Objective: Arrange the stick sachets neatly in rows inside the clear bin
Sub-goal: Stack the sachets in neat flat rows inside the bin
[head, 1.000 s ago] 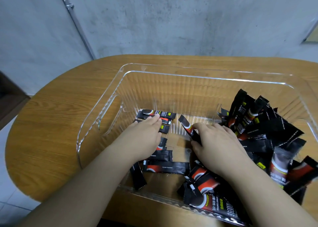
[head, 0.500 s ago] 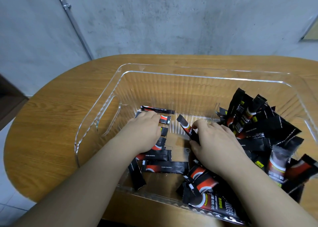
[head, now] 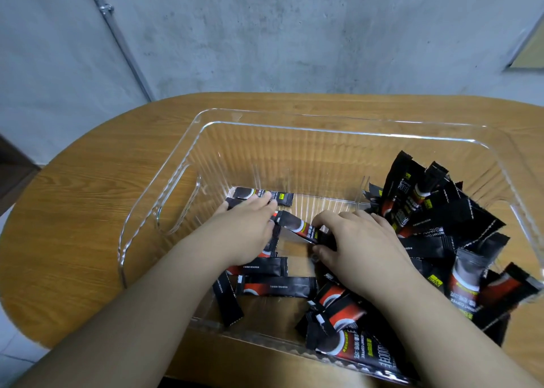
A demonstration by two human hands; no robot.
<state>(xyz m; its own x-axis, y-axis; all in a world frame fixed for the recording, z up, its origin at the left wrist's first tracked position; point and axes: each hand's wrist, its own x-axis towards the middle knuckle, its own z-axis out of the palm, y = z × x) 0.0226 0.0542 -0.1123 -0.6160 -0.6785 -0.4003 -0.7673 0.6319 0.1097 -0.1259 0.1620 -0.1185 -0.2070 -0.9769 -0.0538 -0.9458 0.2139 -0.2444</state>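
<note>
Ribbed clear plastic bin on a rounded woodgrain table, glossy black-and-red stick sachets heaped on its right side. Left hand lies flat, fingers straight, pressing the row of sachets on the left of the bin floor. Right hand pinches one sachet, now lowered nearly flat toward the row; half a second ago it stood tilted upward.

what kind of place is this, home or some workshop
Hard to say for sure; it looks like a plain utility or work room more than a lived-in home. The wall is bare grey concrete with an exposed metal pipe clamped to it, and the clear bin sits on a simple wooden table.
</note>
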